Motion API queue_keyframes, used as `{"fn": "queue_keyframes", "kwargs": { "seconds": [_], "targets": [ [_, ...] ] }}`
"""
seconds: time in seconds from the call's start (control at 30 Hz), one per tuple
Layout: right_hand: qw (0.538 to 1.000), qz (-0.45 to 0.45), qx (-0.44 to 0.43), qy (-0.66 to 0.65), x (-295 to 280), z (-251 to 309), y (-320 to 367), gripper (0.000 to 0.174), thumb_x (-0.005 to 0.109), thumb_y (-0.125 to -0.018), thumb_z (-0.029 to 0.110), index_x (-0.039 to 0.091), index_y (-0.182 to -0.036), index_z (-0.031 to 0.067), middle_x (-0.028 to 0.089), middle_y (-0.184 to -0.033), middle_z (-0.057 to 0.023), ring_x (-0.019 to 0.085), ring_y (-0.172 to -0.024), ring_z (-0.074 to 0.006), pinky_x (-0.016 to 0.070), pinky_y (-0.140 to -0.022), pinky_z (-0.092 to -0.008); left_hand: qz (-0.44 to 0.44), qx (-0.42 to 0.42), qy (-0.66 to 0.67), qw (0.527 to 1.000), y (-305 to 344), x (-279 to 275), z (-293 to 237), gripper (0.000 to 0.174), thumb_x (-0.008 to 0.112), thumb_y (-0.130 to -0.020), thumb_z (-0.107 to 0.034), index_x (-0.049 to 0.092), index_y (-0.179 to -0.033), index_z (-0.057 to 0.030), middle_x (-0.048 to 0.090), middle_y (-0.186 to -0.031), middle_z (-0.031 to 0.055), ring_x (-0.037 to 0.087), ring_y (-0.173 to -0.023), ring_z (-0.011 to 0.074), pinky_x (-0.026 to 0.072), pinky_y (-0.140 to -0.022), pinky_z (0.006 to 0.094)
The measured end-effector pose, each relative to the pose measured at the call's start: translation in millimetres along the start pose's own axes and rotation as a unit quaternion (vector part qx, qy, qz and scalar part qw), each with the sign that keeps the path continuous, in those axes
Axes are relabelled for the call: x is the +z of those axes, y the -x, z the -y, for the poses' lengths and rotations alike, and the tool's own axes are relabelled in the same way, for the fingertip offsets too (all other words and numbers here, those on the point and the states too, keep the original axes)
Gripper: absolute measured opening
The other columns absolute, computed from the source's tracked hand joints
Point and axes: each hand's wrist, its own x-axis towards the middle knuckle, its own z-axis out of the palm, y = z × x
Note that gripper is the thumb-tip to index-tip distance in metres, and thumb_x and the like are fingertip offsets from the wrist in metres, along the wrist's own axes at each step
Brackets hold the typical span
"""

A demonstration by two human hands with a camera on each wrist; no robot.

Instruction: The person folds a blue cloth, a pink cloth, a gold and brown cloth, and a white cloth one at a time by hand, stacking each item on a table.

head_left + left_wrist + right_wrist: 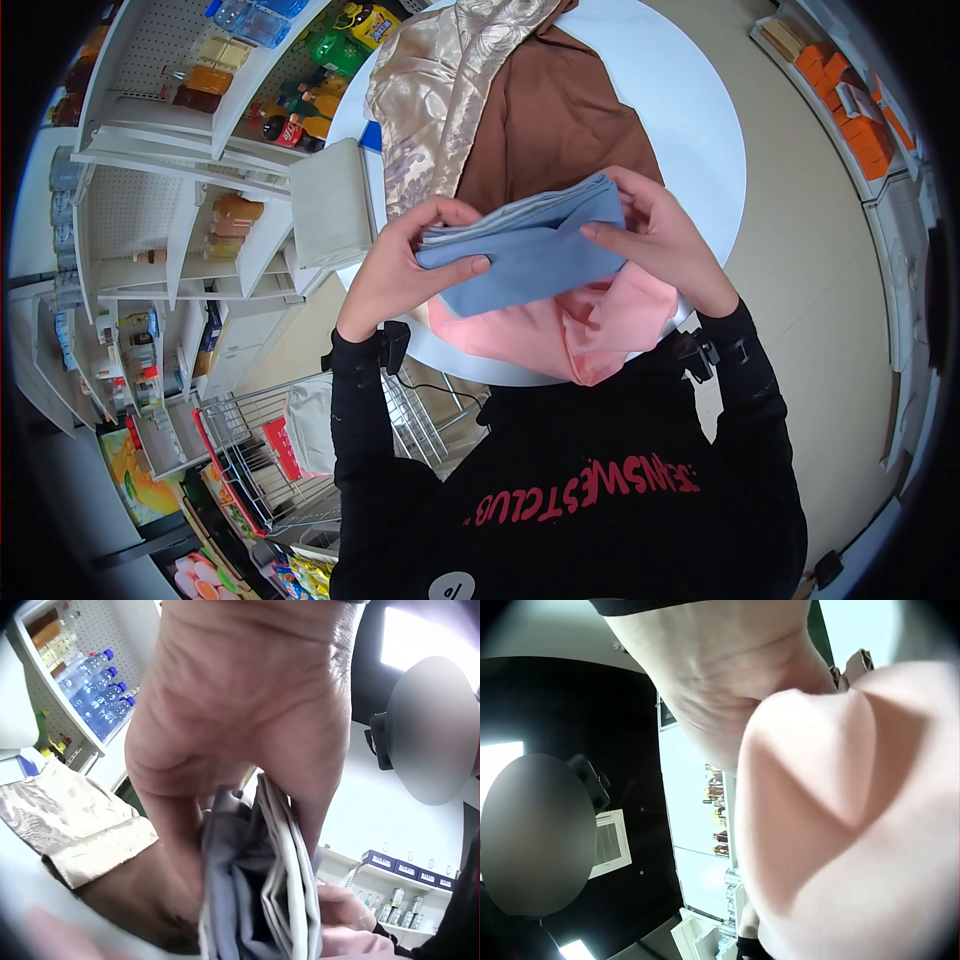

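A folded blue cloth (540, 245) with several layers along its upper edge is held up between both hands. My left hand (405, 260) grips its left end, thumb on the near face. The left wrist view shows the stacked layers (255, 877) pinched between thumb and fingers of that hand (240, 712). At the right end, my right hand (665, 235) holds the cloth, thumb in front and fingers behind. Beneath lies a rumpled pink cloth (590, 335); in the right wrist view the pink cloth (840, 847) hides the fingers.
On the round white table (700, 120) a brown cloth (560, 120) and a shiny cream patterned cloth (430, 90) lie beyond the hands. A folded pale cloth (330, 205) is at the left edge. Bottle shelves (150, 180) and a wire cart (260, 450) stand left.
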Motion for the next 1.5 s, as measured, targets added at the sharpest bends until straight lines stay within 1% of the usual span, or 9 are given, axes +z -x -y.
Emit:
{"fn": "queue_keyframes", "kwargs": {
  "seconds": [0.3, 0.47, 0.57, 0.67, 0.97, 1.1, 1.23, 1.4, 1.5],
  "targets": [
    [0.993, 0.003, -0.067, 0.101, -1, 30, 6, 0.041, 0.062, -0.086, -0.017, 0.067, -0.123, -0.0004, 0.070, -0.136, -0.0093, 0.066, -0.128, -0.0168, 0.0513, -0.111, -0.0345, -0.002, -0.090, -0.091, 0.992, -1, 10, -18, 0.028, 0.086, -0.087, -0.006, 0.073, -0.111, -0.0008, 0.077, -0.113, 0.0047, 0.068, -0.111, 0.0110, 0.0537, -0.094, 0.0300],
    [0.939, -0.026, -0.293, 0.179, -16, 31, -1, 0.039, 0.061, -0.080, -0.019, 0.073, -0.112, 0.0007, 0.072, -0.136, -0.0108, 0.066, -0.133, -0.0251, 0.0495, -0.115, -0.0414, -0.159, 0.165, -0.140, 0.963, -23, 11, -12, 0.031, 0.084, -0.081, -0.001, 0.076, -0.111, -0.0044, 0.079, -0.115, 0.0068, 0.071, -0.116, 0.0222, 0.0524, -0.100, 0.0369],
    [0.789, -0.042, -0.375, 0.485, -31, 29, -1, 0.033, 0.066, -0.079, -0.017, 0.076, -0.102, 0.0027, 0.074, -0.132, -0.0102, 0.064, -0.135, -0.0330, 0.0475, -0.118, -0.0475, -0.184, 0.310, -0.287, 0.887, -30, 15, 5, 0.035, 0.084, -0.078, -0.001, 0.077, -0.112, -0.0072, 0.079, -0.119, 0.0077, 0.071, -0.119, 0.0285, 0.0510, -0.103, 0.0406],
    [0.789, 0.009, -0.335, 0.515, -44, -4, 5, 0.029, 0.070, -0.080, -0.014, 0.078, -0.101, 0.0041, 0.075, -0.130, -0.0088, 0.064, -0.133, -0.0338, 0.0493, -0.116, -0.0469, -0.103, 0.215, -0.363, 0.901, -32, 35, 42, 0.033, 0.084, -0.077, -0.004, 0.079, -0.109, -0.0113, 0.077, -0.115, 0.0050, 0.068, -0.117, 0.0325, 0.0491, -0.104, 0.0441],
    [0.847, 0.001, -0.252, 0.469, -48, -19, 6, 0.027, 0.079, -0.082, -0.004, 0.079, -0.107, 0.0061, 0.074, -0.126, -0.0066, 0.066, -0.125, -0.0311, 0.0556, -0.105, -0.0432, -0.119, 0.186, -0.355, 0.908, -19, 34, 48, 0.024, 0.087, -0.077, -0.010, 0.081, -0.099, -0.0112, 0.074, -0.104, 0.0022, 0.067, -0.105, 0.0283, 0.0512, -0.097, 0.0401],
    [0.849, 0.009, -0.274, 0.452, -54, -29, 8, 0.026, 0.077, -0.084, -0.005, 0.079, -0.108, 0.0051, 0.073, -0.124, -0.0064, 0.066, -0.123, -0.0308, 0.0566, -0.101, -0.0433, -0.113, 0.167, -0.321, 0.925, -12, 27, 47, 0.019, 0.088, -0.079, -0.012, 0.081, -0.096, -0.0088, 0.074, -0.097, 0.0029, 0.069, -0.097, 0.0248, 0.0546, -0.082, 0.0350],
    [0.860, 0.009, -0.279, 0.426, -52, -27, 9, 0.019, 0.077, -0.088, -0.002, 0.079, -0.107, 0.0034, 0.073, -0.118, -0.0079, 0.068, -0.116, -0.0280, 0.0568, -0.097, -0.0380, -0.091, 0.049, -0.203, 0.974, -11, 29, 36, 0.014, 0.086, -0.088, -0.016, 0.079, -0.094, -0.0051, 0.073, -0.087, 0.0047, 0.070, -0.081, 0.0203, 0.0538, -0.067, 0.0309],
    [0.898, -0.104, -0.237, 0.357, -48, -11, 8, 0.032, 0.076, -0.093, 0.003, 0.073, -0.125, 0.0048, 0.070, -0.108, -0.0089, 0.067, -0.103, -0.0225, 0.0558, -0.090, -0.0330, -0.192, -0.090, -0.127, 0.969, -41, 21, 56, 0.039, 0.087, -0.092, -0.027, 0.073, -0.113, 0.0020, 0.071, -0.079, 0.0065, 0.067, -0.069, 0.0123, 0.0522, -0.063, 0.0264],
    [0.938, -0.173, -0.016, 0.300, -42, -1, 2, 0.053, 0.075, -0.096, 0.006, 0.059, -0.147, 0.0089, 0.067, -0.105, -0.0084, 0.064, -0.094, -0.0177, 0.0541, -0.086, -0.0311, -0.186, -0.136, -0.099, 0.968, -53, 25, 59, 0.055, 0.089, -0.092, -0.031, 0.066, -0.125, 0.0062, 0.069, -0.077, 0.0064, 0.065, -0.067, 0.0100, 0.0523, -0.065, 0.0260]
  ]
}}
